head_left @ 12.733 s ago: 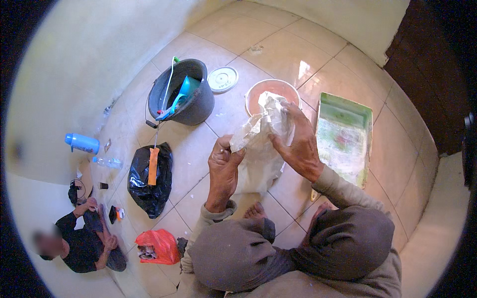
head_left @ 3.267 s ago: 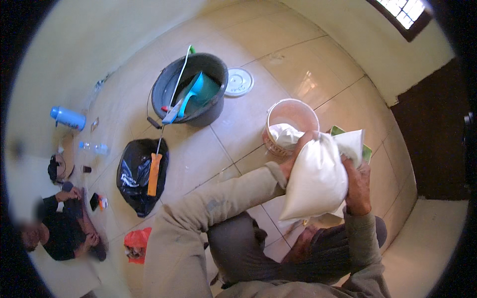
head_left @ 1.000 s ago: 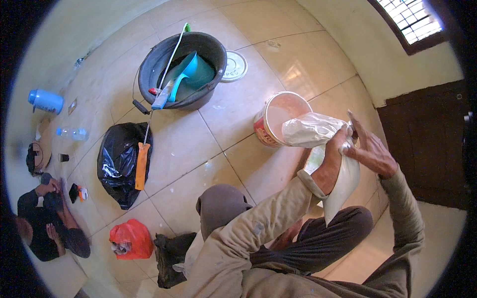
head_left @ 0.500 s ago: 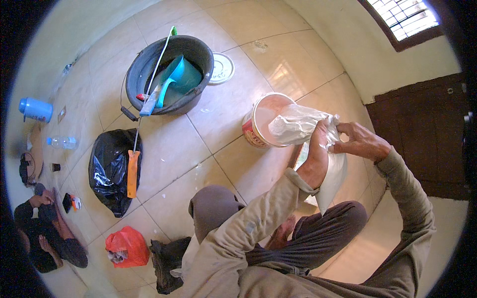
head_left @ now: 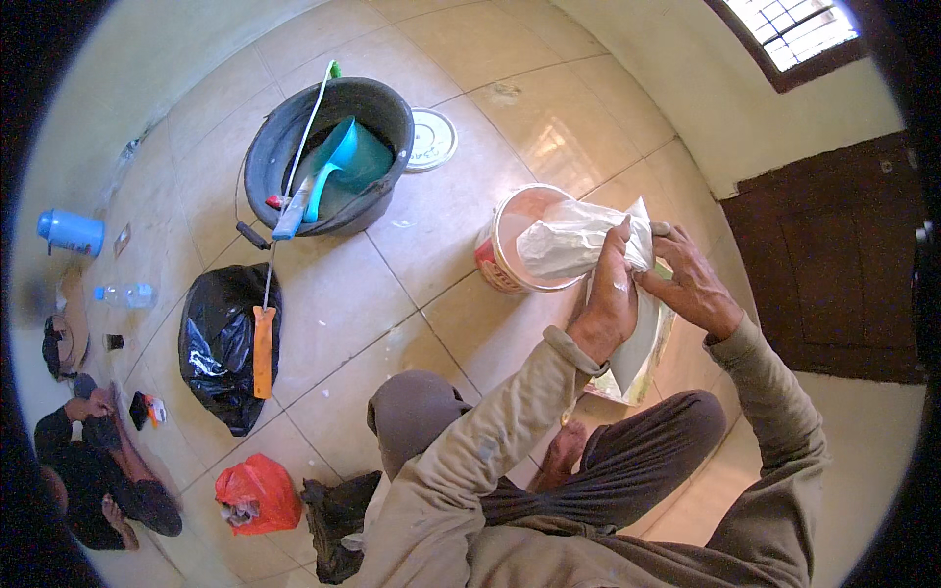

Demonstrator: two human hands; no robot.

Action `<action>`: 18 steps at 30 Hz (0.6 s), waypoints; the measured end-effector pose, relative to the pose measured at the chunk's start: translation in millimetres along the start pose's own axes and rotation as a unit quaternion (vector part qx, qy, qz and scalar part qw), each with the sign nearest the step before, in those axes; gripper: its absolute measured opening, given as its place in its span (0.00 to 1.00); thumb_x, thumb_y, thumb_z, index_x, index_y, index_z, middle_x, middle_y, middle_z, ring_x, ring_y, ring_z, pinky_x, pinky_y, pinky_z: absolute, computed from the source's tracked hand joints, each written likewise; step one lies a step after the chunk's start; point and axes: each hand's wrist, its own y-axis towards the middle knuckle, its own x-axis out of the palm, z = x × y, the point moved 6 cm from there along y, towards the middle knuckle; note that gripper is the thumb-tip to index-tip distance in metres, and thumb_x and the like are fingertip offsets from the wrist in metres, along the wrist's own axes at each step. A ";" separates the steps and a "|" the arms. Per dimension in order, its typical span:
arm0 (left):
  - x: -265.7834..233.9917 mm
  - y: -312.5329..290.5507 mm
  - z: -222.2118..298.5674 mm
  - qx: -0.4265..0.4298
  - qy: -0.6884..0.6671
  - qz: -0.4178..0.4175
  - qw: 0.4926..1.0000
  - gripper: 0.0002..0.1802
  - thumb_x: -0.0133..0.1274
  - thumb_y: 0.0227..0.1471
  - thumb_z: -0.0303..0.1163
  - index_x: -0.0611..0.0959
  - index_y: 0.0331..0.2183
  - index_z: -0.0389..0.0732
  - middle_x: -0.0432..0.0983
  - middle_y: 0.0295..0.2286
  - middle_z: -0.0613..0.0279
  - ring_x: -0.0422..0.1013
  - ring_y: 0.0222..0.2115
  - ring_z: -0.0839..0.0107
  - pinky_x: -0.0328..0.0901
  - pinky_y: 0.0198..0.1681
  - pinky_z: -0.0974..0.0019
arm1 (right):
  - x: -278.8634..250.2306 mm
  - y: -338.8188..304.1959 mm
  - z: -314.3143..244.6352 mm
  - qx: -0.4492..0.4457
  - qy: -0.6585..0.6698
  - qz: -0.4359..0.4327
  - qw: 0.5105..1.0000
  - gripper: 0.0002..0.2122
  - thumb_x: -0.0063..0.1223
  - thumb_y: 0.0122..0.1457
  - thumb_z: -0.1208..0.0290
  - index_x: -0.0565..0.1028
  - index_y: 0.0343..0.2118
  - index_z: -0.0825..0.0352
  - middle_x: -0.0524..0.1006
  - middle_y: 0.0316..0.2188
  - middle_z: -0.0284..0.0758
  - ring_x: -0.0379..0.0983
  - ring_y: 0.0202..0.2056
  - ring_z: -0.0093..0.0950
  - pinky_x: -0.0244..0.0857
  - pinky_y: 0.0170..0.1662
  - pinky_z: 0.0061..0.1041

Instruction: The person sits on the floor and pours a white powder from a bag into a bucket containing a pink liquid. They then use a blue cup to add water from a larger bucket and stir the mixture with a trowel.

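Note:
A crumpled white bag (head_left: 569, 240) lies with its far end over the mouth of a red-and-white paint bucket (head_left: 502, 263). My left hand (head_left: 610, 299) is wrapped around the bag's gathered middle. From the right, my right hand (head_left: 696, 279) grips the bag close beside the left, fingers bent against it. The bag's lower part hangs beneath my hands, in front of an open box (head_left: 642, 384) on the floor. Some pale pinkish stuff shows inside the bucket; the bag hides the rest of its inside.
A large black bucket (head_left: 265, 147) holds a turquoise dipper (head_left: 343, 147); a paint roller with an orange handle (head_left: 263, 353) leans across it, ending over a black plastic bag (head_left: 211, 338). A white lid (head_left: 431, 140), red bag (head_left: 260, 495) and water bottle (head_left: 125, 294) lie about. Another person (head_left: 93, 470) sits far left.
Both hands have come a little left and nearer together on the bag. Its hanging lower part has moved in, and more of the box behind it shows.

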 end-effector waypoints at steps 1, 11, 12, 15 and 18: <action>-2.3 1.0 -1.7 -0.002 0.012 -0.009 1.000 0.24 0.36 0.56 0.46 0.76 0.42 0.38 0.75 0.39 0.58 0.69 0.42 0.66 0.60 0.51 0.63 | 3.7 -2.6 10.3 0.016 0.007 -0.012 1.000 0.15 0.55 0.50 0.65 0.73 0.36 0.70 0.70 0.40 0.44 0.63 0.44 0.40 0.59 0.48 0.35; -21.1 5.5 -5.5 -0.037 -0.065 0.029 0.997 0.18 0.43 0.55 0.41 0.76 0.40 0.39 0.75 0.37 0.59 0.69 0.41 0.65 0.60 0.50 0.61 | 21.0 -30.9 25.3 0.063 0.145 0.008 0.987 0.31 0.50 0.49 0.66 0.57 0.57 0.67 0.60 0.55 0.46 0.54 0.57 0.44 0.52 0.58 0.35; -24.5 7.5 -4.7 -0.070 -0.131 0.040 0.988 0.14 0.47 0.54 0.38 0.76 0.39 0.40 0.74 0.36 0.58 0.69 0.41 0.64 0.61 0.50 0.60 | 23.7 -39.3 29.8 0.039 0.233 0.048 0.970 0.34 0.51 0.47 0.69 0.55 0.59 0.66 0.58 0.57 0.46 0.51 0.59 0.44 0.50 0.60 0.36; -30.3 14.2 1.8 -0.009 -0.120 0.075 0.990 0.13 0.48 0.54 0.36 0.75 0.38 0.39 0.74 0.36 0.57 0.69 0.41 0.62 0.61 0.50 0.60 | 57.6 -75.9 67.0 0.011 0.051 0.048 0.998 0.43 0.58 0.40 0.75 0.49 0.61 0.67 0.49 0.62 0.49 0.43 0.64 0.44 0.42 0.63 0.41; -12.2 7.0 4.0 -0.040 -0.167 0.079 0.982 0.12 0.48 0.54 0.35 0.75 0.37 0.38 0.74 0.36 0.56 0.69 0.40 0.62 0.62 0.50 0.58 | 78.1 -77.3 54.5 -0.028 -0.040 0.063 0.997 0.43 0.61 0.43 0.70 0.48 0.61 0.71 0.48 0.62 0.50 0.43 0.63 0.46 0.37 0.64 0.40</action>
